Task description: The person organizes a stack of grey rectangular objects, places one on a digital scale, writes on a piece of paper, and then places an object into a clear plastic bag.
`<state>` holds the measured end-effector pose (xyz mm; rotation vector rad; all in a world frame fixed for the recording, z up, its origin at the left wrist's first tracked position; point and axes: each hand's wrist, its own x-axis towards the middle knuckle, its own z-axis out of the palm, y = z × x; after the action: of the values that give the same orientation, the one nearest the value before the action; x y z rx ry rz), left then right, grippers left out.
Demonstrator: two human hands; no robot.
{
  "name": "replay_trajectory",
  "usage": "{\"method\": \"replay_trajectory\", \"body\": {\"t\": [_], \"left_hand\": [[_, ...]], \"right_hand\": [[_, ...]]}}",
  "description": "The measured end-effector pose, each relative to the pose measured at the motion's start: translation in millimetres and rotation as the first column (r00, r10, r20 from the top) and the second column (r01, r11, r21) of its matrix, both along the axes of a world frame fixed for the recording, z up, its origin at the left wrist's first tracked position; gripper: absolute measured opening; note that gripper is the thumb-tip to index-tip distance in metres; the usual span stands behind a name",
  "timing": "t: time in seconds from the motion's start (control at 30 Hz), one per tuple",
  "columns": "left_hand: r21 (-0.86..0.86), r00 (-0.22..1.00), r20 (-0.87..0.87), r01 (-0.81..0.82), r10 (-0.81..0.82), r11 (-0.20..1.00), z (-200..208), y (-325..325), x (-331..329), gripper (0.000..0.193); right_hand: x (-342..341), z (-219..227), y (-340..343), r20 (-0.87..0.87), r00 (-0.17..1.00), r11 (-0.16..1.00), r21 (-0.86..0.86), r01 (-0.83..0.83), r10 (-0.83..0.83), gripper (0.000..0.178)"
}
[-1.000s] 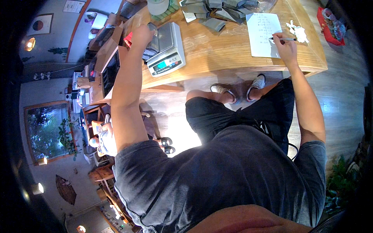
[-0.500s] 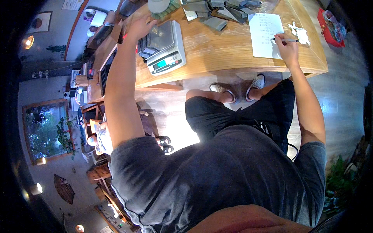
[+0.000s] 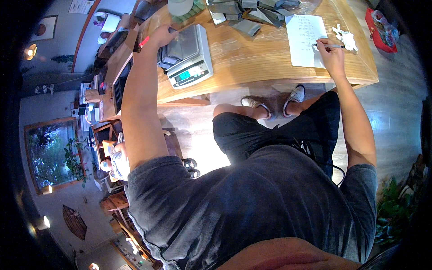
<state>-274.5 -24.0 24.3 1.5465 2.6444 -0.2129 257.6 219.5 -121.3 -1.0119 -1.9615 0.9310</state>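
A white electronic scale (image 3: pixel 194 75) with a lit blue display stands at the table's left side, a dark flat packet (image 3: pixel 184 42) on its platform. Beside the platform's far left corner is my left hand (image 3: pixel 160 36), its fingers curled in. Something dark shows at its fingertips, too small to name. More dark packets (image 3: pixel 170 58) lean along the scale's left side, partly behind my wrist. My right hand (image 3: pixel 332 56) grips a pen (image 3: pixel 334 46) over a white sheet of paper (image 3: pixel 302 49) with handwritten lines; the pen's tip points left at the sheet.
Many dark grey pouches (image 3: pixel 247 27) lie heaped at the table's far middle. Crumpled white tissue (image 3: pixel 345 38) rests right of the paper. A grey round lid (image 3: pixel 180 6) sits by green packets (image 3: pixel 188 17). A red bin (image 3: pixel 379 33) stands beyond the right edge.
My left hand has come down and nearer, from beyond the scale to its left edge, and its fingers have curled. My right hand stays over the paper with the pen.
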Motion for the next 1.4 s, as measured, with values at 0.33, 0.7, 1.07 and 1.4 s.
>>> {"method": "replay_trajectory", "body": {"t": [0.33,0.7,1.07,1.4], "left_hand": [[0.739,0.975,0.221,-0.152,-0.023,0.657,35,-7,-41,0.065],[0.552,0.962,0.192,0.057,-0.194,0.832,-37,71,163,0.056],[0.535,0.989,0.122,0.005,-0.083,0.845,-99,101,243,0.109],[0.421,0.971,0.24,-0.126,0.024,0.898,-119,113,231,0.111]], "right_hand": [[-4,-6,2,-0.031,0.999,0.997,0.076,-0.009,0.011,0.019],[0,-3,1,-0.013,1.0,1.0,0.019,-0.016,0.016,0.019],[-4,-6,2,-0.049,0.999,1.0,-0.016,-0.01,0.009,0.02],[-5,-2,-1,-0.074,0.997,0.999,0.026,-0.019,0.021,0.019]]}}
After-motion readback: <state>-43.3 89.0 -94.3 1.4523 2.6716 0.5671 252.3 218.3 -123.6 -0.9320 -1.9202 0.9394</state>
